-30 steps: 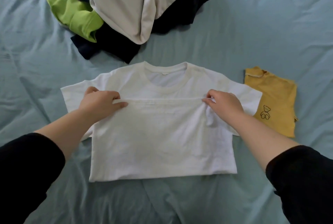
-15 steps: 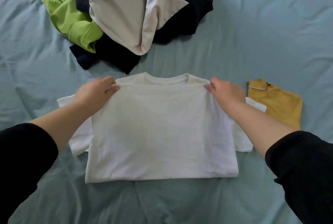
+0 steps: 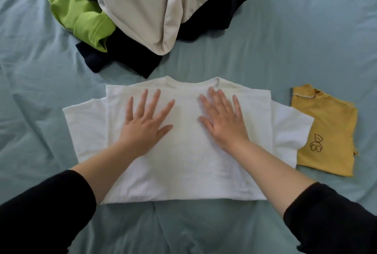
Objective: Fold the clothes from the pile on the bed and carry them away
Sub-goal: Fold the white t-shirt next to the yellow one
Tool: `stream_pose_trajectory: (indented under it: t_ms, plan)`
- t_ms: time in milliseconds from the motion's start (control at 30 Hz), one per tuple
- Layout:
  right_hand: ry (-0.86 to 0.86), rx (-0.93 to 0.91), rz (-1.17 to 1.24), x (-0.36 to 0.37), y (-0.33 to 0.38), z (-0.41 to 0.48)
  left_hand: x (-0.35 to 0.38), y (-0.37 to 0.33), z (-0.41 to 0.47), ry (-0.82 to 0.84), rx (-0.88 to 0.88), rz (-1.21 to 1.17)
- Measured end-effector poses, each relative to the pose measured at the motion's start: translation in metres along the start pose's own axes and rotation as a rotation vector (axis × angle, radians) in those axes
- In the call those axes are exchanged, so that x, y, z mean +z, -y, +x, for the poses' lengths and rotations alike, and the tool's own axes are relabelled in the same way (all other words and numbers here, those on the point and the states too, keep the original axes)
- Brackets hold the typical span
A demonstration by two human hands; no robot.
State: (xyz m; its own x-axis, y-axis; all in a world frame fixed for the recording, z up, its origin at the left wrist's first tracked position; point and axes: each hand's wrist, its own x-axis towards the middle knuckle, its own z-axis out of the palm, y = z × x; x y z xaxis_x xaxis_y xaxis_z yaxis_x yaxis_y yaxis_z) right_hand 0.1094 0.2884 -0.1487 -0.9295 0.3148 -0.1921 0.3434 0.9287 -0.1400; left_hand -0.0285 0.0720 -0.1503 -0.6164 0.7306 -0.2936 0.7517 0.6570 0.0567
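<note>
While both palms lie flat on the white T-shirt (image 3: 183, 161), look at how the cloth sits. It lies doubled on the bed (image 3: 306, 39), hem up near the collar (image 3: 191, 83), and its long axis runs left to right across the view. The left hand (image 3: 145, 123) is spread wide with straight fingers, pressing on the far left part of the folded body and gripping nothing. The right hand (image 3: 222, 123) mirrors it just to the right, also flat and open, holding nothing.

Now the part that matters: two sleeves stick out past the body. The left sleeve (image 3: 85, 129) lies left of the left hand, and the right sleeve (image 3: 289, 131) lies right of the right hand. So each hand is nearer its own sleeve, and my read is that each takes its own side and folds inward.

Watch the right side, though. That sleeve touches the folded yellow shirt (image 3: 330, 127), so a careless lift could drag it. The unfolded pile (image 3: 142, 8) waits at the far side, well apart from both hands.
</note>
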Motion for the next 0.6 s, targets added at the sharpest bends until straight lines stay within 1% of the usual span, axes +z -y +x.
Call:
stream_pose_trajectory:
  t_ms: [33,67,100,167,233,267,300,333,400,433,533,600]
  plan:
    - [0.07,0.017,-0.027,0.006,-0.007,-0.005,0.005,0.01,-0.002,0.033,-0.035,-0.036]
    - [0.102,0.067,-0.04,0.011,-0.019,-0.009,0.007,0.022,-0.002,0.044,-0.081,-0.089]
    - [0.102,0.12,-0.049,0.016,-0.031,-0.011,0.008,0.033,-0.002,0.037,-0.113,-0.127]
    - [0.084,0.211,-0.058,0.019,-0.042,-0.014,0.006,0.045,-0.003,0.031,-0.161,-0.13]
    - [0.063,0.312,0.014,0.02,-0.029,-0.018,0.005,0.032,-0.01,0.048,-0.225,-0.125]
    - [0.038,0.326,0.064,0.02,-0.014,-0.023,0.006,0.015,-0.018,0.062,-0.225,-0.129]
    - [0.019,0.28,0.1,0.022,0.002,-0.033,0.011,-0.005,-0.03,0.074,-0.179,-0.127]
    - [0.009,0.182,0.104,0.026,0.016,-0.048,0.018,-0.026,-0.046,0.071,-0.091,-0.117]
    - [-0.015,-0.01,0.043,0.039,0.03,-0.084,0.033,-0.054,-0.077,0.051,0.085,-0.081]
    - [-0.02,-0.057,0.019,0.045,0.026,-0.1,0.039,-0.057,-0.087,0.056,0.125,-0.071]
    - [-0.039,-0.108,-0.039,0.057,-0.012,-0.138,0.052,-0.039,-0.101,0.065,0.18,-0.016]
    - [-0.011,-0.144,-0.088,0.056,-0.041,-0.159,0.052,-0.024,-0.105,0.111,0.196,0.018]
